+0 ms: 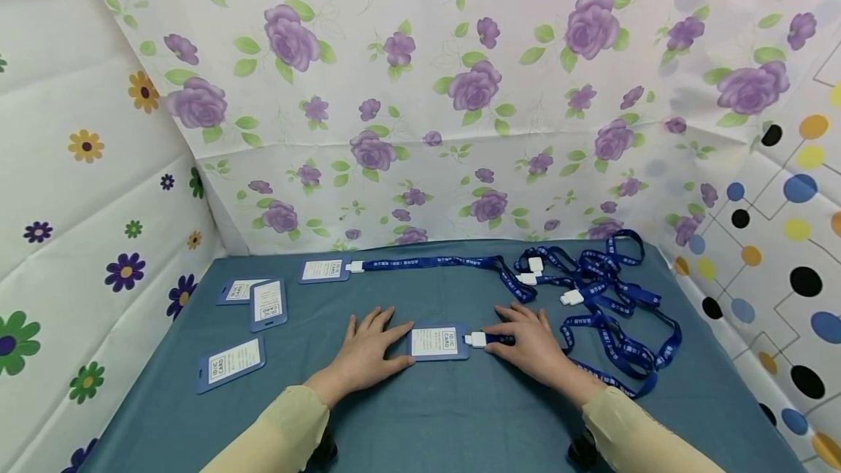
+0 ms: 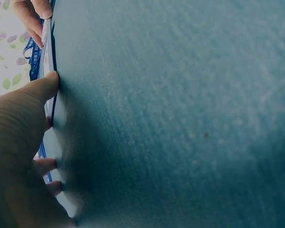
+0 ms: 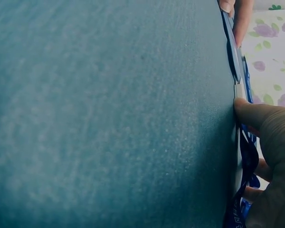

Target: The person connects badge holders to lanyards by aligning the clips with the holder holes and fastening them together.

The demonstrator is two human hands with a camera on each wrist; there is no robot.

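Note:
A blue ID card holder (image 1: 439,342) with a white printed card lies flat at the middle of the table. My left hand (image 1: 368,358) holds its left end, thumb at the near corner and index finger at the far corner. In the left wrist view the left thumb (image 2: 50,85) touches the holder's edge. My right hand (image 1: 534,345) pinches a dark blue lanyard (image 1: 501,339) just behind its white clip (image 1: 476,339). The clip sits at the holder's slotted right end; whether it is hooked in cannot be made out. The right thumb (image 3: 247,110) shows beside the clip in the right wrist view.
Several blue lanyards (image 1: 607,268) with white clips lie tangled at the right. At the back, another card holder (image 1: 325,270) is joined to a stretched-out lanyard (image 1: 427,263). Loose card holders (image 1: 231,364) lie at the left. Floral cloth (image 1: 407,93) hangs behind the table.

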